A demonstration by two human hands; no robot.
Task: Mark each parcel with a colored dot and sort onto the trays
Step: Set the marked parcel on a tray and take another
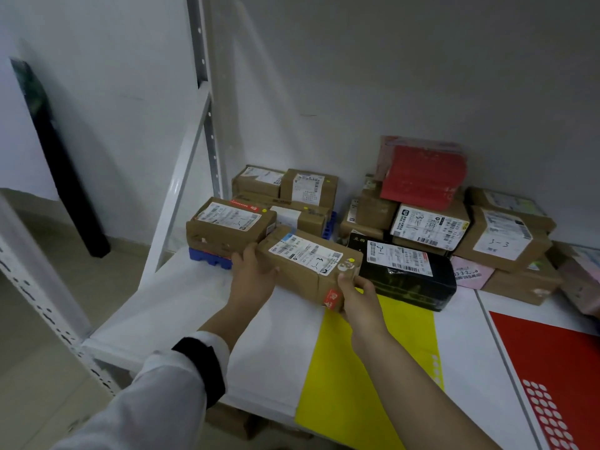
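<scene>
Matt brown cardboard parcel [311,266] with paper label, beside a glossy black plastic-wrapped parcel [410,276].
</scene>
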